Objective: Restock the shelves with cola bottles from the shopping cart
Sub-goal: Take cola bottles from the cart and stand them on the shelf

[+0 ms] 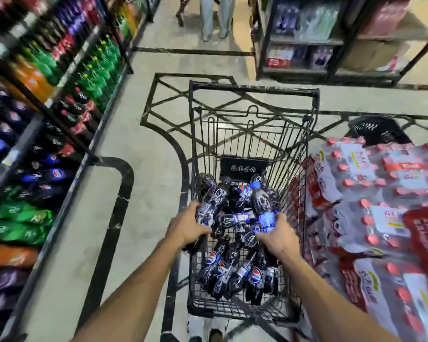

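A black wire shopping cart [252,91] stands in the aisle in front of me, with several dark cola bottles [232,270] lying in its basket. My left hand [189,227] grips a dark cola bottle [214,201] by its lower part, over the cart's left side. My right hand [278,234] holds a second cola bottle with a blue cap and blue label [262,206], over the cart's right side. Both bottles point away from me. The drinks shelves [59,134] run along the left, filled with cola, green and orange bottles.
Shrink-wrapped packs of small red-capped bottles [381,208] are stacked close on the cart's right. A black basket [378,129] sits behind them. Another shelf unit [307,40] stands at the far right. A person's legs [215,18] are at the aisle's far end.
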